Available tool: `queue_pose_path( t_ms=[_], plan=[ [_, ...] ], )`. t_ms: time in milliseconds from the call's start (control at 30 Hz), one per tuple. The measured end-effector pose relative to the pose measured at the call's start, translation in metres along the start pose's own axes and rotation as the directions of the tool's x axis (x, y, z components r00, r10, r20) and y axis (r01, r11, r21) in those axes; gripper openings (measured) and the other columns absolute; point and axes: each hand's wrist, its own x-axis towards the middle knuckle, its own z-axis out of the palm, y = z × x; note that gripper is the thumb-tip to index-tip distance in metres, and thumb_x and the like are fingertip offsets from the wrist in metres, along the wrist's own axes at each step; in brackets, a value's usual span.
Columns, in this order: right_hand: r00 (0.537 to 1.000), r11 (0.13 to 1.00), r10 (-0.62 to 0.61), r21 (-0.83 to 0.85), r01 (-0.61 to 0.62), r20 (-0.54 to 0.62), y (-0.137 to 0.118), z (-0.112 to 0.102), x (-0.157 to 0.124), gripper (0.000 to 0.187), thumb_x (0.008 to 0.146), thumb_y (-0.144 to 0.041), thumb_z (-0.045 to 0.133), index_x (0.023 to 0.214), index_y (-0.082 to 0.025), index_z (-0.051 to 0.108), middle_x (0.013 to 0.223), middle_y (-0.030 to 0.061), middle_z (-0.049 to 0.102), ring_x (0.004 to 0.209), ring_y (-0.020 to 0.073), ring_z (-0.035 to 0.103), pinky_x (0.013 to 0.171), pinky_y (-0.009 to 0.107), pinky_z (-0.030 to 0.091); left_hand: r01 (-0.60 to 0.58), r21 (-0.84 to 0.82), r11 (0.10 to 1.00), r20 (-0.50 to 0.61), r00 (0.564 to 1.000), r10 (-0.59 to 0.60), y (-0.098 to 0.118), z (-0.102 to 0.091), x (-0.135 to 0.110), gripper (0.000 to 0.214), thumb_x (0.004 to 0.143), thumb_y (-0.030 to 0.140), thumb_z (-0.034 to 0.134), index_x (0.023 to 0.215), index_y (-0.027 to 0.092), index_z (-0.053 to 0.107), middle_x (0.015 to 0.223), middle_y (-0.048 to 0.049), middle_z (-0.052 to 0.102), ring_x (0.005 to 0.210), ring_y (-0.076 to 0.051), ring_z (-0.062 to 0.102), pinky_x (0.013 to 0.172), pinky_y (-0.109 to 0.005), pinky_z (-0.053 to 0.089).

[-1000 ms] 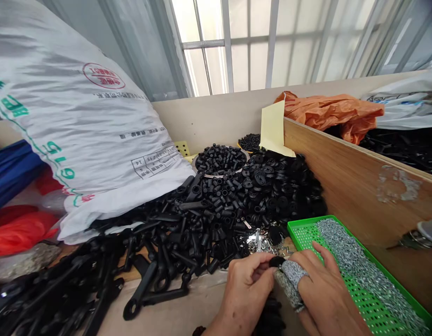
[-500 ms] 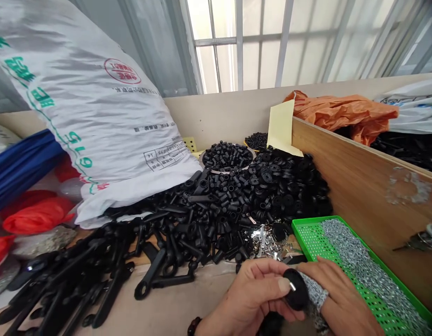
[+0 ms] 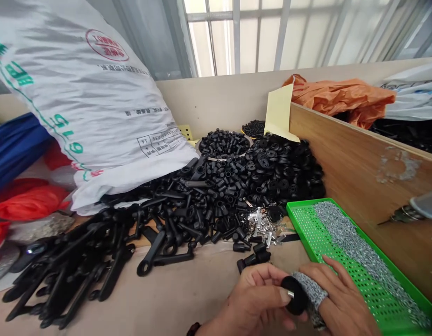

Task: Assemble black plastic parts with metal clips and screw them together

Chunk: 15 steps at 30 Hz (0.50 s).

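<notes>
From where I sit, the view runs forward and down over a cluttered bench, and my attention goes first to the bottom edge, which cuts off both forearms. The left hand (image 3: 256, 298) curls around a black disc-shaped part (image 3: 295, 295), with its fingers (image 3: 268, 275) closed on the rim and the thumb lying across the face, beside a short metal pin (image 3: 290, 294). The far side of the disc is hidden from me. The right hand (image 3: 342, 298) sits just beyond it, with its fingers (image 3: 336, 280) spread. A grey wrap (image 3: 310, 291) covers part of that hand and presses against the disc, but I can't make out its material or tell whether that hand has a real grip. Just beside the right hand lies a green perforated tray (image 3: 303, 219), heaped with small grey metal parts (image 3: 349, 247) too fine for me to identify. Beyond the hands are a loose spread of bright metal pieces (image 3: 263, 226) and a large mass of black moulded parts (image 3: 216, 196), which fades into one dark tangle. A metal-tipped tool (image 3: 405, 214) is cut off at the right edge, so I can't name it.
</notes>
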Motion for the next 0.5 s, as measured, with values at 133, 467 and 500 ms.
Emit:
queue_pose_path(
  t_ms=[133, 467, 500],
  plan=[
    [0.999, 0.999, -0.025, 0.045, 0.023, 0.044, -0.004, -0.001, -0.025, 0.023, 0.077, -0.012, 0.040, 0.082, -0.020, 0.060, 0.099, 0.0091, 0.062, 0.096, 0.0216, 0.056, 0.097, 0.048, 0.036, 0.016, 0.025, 1.000, -0.068, 0.998, -0.014, -0.015, -0.002, -0.005, 0.027, 0.055, 0.021, 0.079, 0.075, 0.010, 0.066, 0.067, -0.0070, 0.070, 0.056, -0.013, 0.065, 0.041, -0.014, 0.038],
    [0.982, 0.976, 0.181, 0.112, -0.186, 0.057, -0.026, -0.002, -0.041, 0.017, 0.080, -0.030, 0.052, 0.090, -0.022, 0.063, 0.094, 0.0091, 0.062, 0.092, 0.0239, 0.057, 0.086, 0.040, 0.047, -0.005, 0.147, 0.989, -0.211, 0.977, 0.036, -0.064, -0.021, -0.016, 0.045, 0.047, 0.039, 0.089, 0.081, 0.013, 0.074, 0.060, 0.0010, 0.060, 0.046, -0.003, 0.043, 0.049, -0.016, 0.034],
    [0.979, 0.971, 0.194, 0.128, -0.201, 0.065, -0.027, -0.001, -0.045, 0.018, 0.079, -0.029, 0.052, 0.091, -0.022, 0.062, 0.094, 0.0090, 0.062, 0.092, 0.0239, 0.057, 0.084, 0.039, 0.047, -0.004, 0.169, 0.986, -0.220, 0.975, 0.042, -0.068, -0.022, -0.016, 0.045, 0.048, 0.040, 0.088, 0.081, 0.013, 0.074, 0.059, 0.0015, 0.059, 0.046, -0.003, 0.041, 0.049, -0.016, 0.034]
  ],
)
